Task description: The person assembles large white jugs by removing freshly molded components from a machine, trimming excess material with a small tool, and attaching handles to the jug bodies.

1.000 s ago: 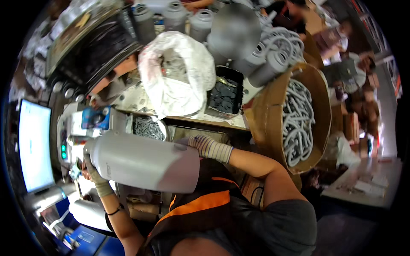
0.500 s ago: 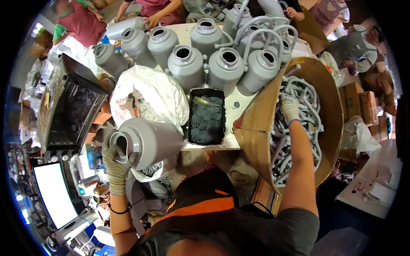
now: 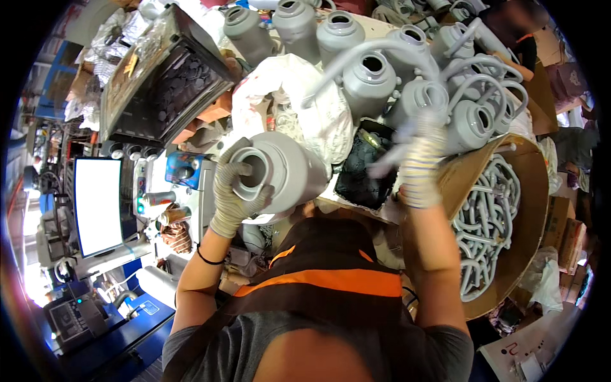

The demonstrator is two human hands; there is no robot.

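Note:
My gloved left hand grips the neck of a grey plastic jug, held on its side in front of my chest with the mouth facing me. My gloved right hand holds a long curved grey handle that arcs up and left over the table, blurred by motion. Beside my right arm stands a brown cardboard drum filled with several more grey handles.
Several upright grey jugs crowd the table at the top. A white plastic bag and a black tray of dark parts lie beside them. A dark crate sits at upper left, a lit white screen at left.
My right hand has come out of the cardboard drum holding a grey handle and swung it over the table. The jug in my left hand has turned its mouth toward me.

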